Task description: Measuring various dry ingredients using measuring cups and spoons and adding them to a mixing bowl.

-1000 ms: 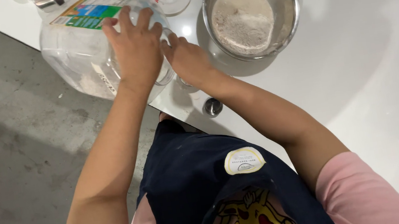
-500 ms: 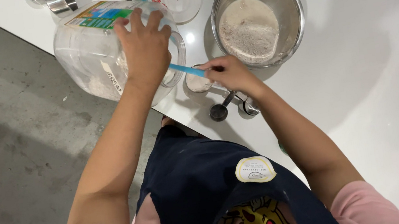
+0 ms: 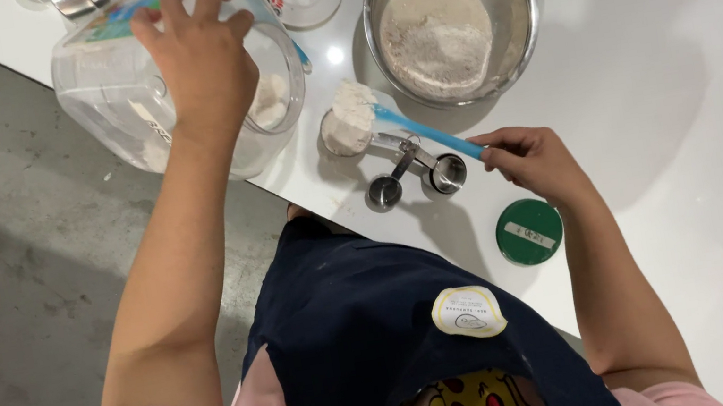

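Bright overhead light is washing out the white counter (image 3: 640, 18), with a small glare spot showing beside the metal bowl (image 3: 451, 16). Soft shadows are falling under the bowl and along the right arm. Focus is holding sharp, with slight wide-angle stretching at the edges.

Jar (image 3: 124, 86) left of bowl (image 3: 449, 18) (cups (image 3: 415, 176) between)

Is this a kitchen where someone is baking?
Probably a kitchen: a white counter holds a steel bowl of flour, metal measuring cups and a big clear jar.
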